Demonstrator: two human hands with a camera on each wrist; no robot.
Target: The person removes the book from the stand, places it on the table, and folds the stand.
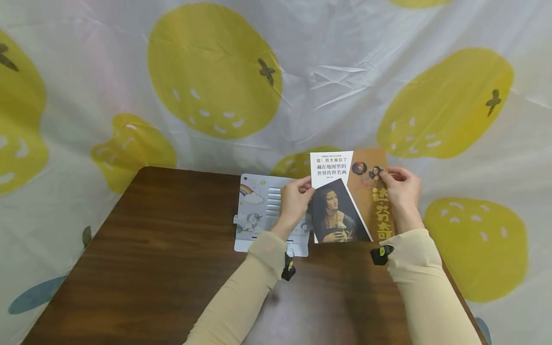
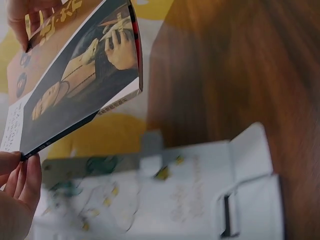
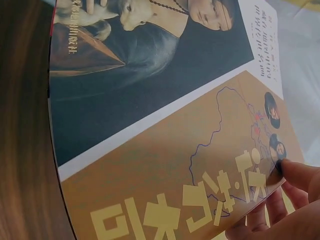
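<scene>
A thin book (image 1: pixel 340 211) with a portrait of a woman and an orange-brown panel on its cover is held up between both hands. My left hand (image 1: pixel 295 200) pinches its left edge, thumb on the front, as the left wrist view also shows. At the opposite edge my right hand (image 1: pixel 403 189) grips it, with the thumb on the cover and the fingers behind. Beside the book, partly behind my left hand, a white book stand (image 1: pixel 247 242) printed with a unicorn and a rainbow stands on the table. In the left wrist view the stand (image 2: pixel 165 200) looks blurred.
The dark brown wooden table (image 1: pixel 151 268) reaches its back edge just behind the stand. A white curtain (image 1: pixel 319 110) with yellow fruit prints hangs close behind and to the right. Small black wrist cameras (image 1: pixel 380 255) sit at both cuffs.
</scene>
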